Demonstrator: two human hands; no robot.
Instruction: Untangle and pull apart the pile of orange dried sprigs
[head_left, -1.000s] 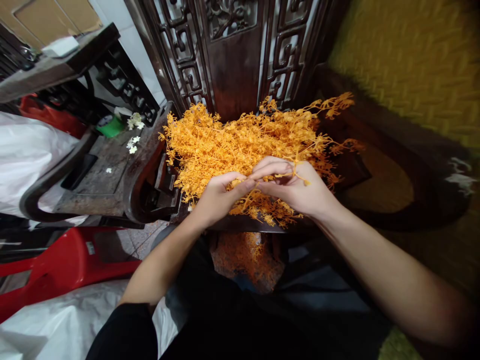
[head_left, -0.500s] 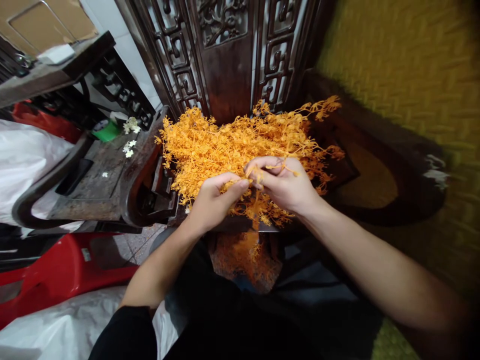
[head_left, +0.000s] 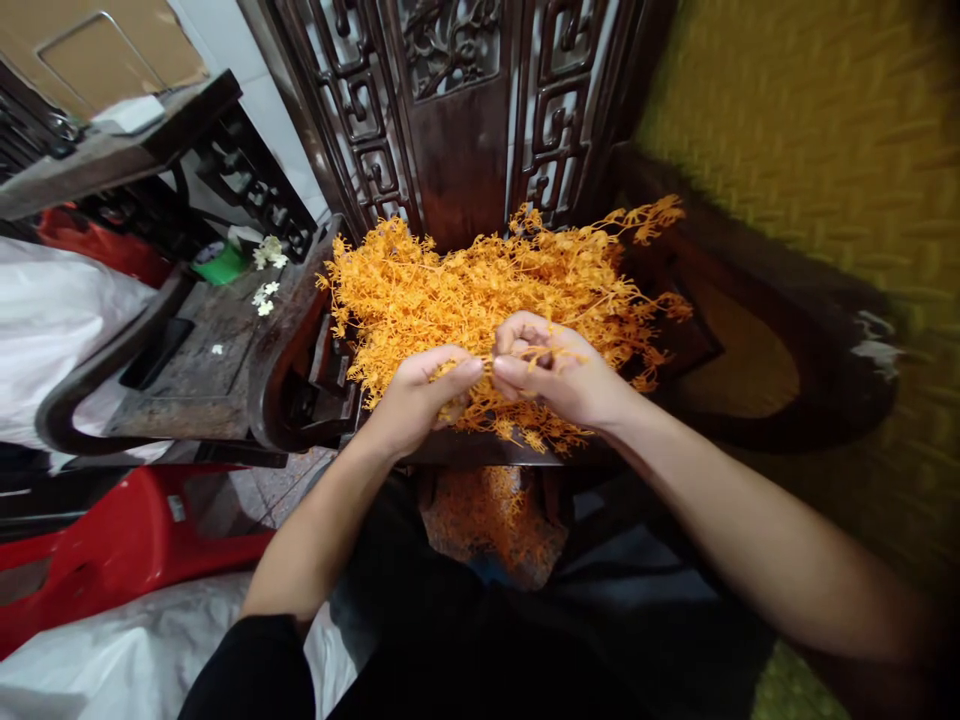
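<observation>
- Left grip (head_left: 420, 398): fingertips pinching a thin orange strand (head_left: 487, 361).
- Right grip (head_left: 564, 378), just beside it: curled around an orange sprig (head_left: 555, 355).
- Orange heap (head_left: 480, 285): beneath and beyond both grips, on a wooden seat (head_left: 469, 449).

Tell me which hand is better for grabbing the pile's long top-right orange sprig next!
Probably the right hand: it's closer to that orange sprig, while the left hand is farther left. The right hand does hold orange bits, though.
</observation>
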